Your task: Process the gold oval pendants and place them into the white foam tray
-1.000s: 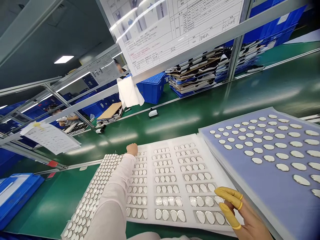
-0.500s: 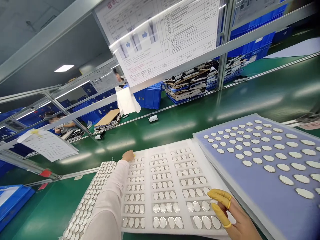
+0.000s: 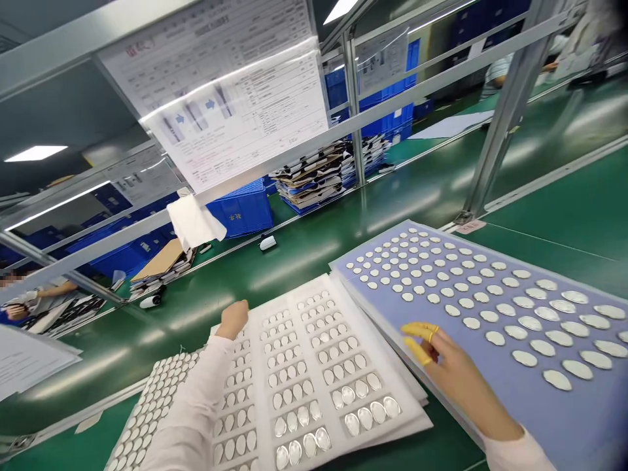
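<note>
My left hand (image 3: 234, 319) is curled at the far edge of a white foam tray (image 3: 260, 340), its fingers partly hidden, and a pale sleeve covers the forearm. The tray's pockets hold rows of oval silver discs. To its left, a white sheet (image 3: 147, 392) carries densely packed round silver discs, partly under my sleeve. My right hand (image 3: 444, 356), with yellow finger cots, lies over a blue-grey sheet (image 3: 579, 418) set with rows of silver discs. It holds nothing I can see.
A long green workbench (image 3: 314, 275) runs beneath an aluminium frame with a hanging printed instruction sheet (image 3: 216, 104). Beyond stand a blue crate (image 3: 240, 209) and stacked trays (image 3: 309, 176). A co-worker's arm (image 3: 44, 294) shows at far left.
My right hand has moved from the foam tray's near corner onto the blue-grey sheet. The view has turned, shifting the trays left and tilting them. My left hand stays at the far edge.
</note>
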Demonstrator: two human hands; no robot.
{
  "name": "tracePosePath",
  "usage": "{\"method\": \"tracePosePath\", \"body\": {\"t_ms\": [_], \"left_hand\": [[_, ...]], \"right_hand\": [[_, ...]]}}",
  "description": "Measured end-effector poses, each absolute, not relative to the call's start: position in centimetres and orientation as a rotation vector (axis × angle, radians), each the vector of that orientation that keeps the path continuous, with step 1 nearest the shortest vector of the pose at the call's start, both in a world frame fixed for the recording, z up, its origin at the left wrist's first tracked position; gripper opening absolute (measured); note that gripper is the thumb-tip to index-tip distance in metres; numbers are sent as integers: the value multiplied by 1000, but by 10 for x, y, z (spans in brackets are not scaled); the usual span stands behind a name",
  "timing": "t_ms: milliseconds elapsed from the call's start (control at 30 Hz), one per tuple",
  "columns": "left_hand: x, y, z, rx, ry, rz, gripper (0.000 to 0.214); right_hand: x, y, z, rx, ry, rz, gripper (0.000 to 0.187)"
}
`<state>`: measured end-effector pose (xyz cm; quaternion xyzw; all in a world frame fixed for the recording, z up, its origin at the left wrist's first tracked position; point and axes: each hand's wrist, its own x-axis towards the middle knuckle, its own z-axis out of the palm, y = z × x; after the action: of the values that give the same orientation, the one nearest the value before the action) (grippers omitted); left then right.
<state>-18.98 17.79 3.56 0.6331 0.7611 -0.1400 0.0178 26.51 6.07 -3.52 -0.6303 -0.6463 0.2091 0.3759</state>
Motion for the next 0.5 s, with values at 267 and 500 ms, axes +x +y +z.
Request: {"method": "tracePosePath", "body": {"t_ms": [267, 500], "left_hand": [[-10, 211, 7, 2404, 1575, 9, 21], [102, 247, -35, 2435, 1310, 128, 27]], "right_hand": [[283, 163, -48, -2235, -1580, 405, 30], [278, 171, -77, -2338, -1554, 303, 29]]}}
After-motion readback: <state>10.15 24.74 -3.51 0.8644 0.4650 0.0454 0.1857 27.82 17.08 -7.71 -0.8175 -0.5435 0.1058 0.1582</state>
